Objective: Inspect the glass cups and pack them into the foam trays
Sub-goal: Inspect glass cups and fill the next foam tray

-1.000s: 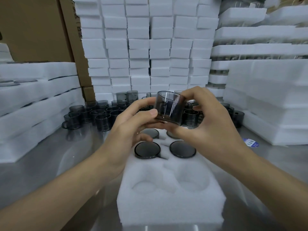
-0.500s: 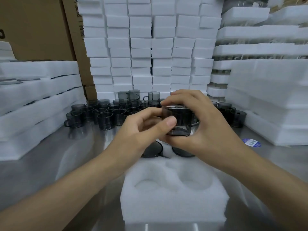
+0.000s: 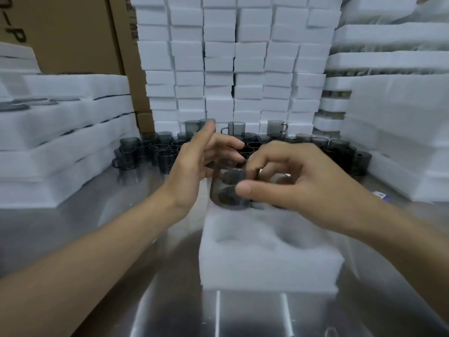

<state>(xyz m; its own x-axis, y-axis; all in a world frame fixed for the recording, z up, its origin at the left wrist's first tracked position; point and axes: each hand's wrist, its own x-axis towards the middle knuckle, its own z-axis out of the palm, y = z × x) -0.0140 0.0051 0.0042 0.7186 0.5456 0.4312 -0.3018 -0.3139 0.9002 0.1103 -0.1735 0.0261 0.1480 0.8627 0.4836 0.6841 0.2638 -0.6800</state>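
Note:
A smoky grey glass cup [image 3: 224, 188] hangs just above the far part of the white foam tray [image 3: 267, 259]. My right hand [image 3: 289, 181] pinches it, thumb on the near wall and fingers curled over its rim. My left hand [image 3: 199, 164] is beside the cup on the left with fingers spread and straight, holding nothing. The tray's two near round pockets are bare foam. Its far pockets are hidden behind the cup and my hands. Motion blurs the cup.
Several loose grey glass cups [image 3: 150, 152] crowd the back of the steel table [image 3: 121, 227]. Stacked foam blocks [image 3: 233, 69] form a wall behind them. Foam trays are piled at left [image 3: 60, 132] and right [image 3: 398, 132]. A cardboard box [image 3: 73, 32] stands at the back left.
My left hand has let go of the cup and opened out to the left. My right hand has lowered the cup toward the tray's far pockets.

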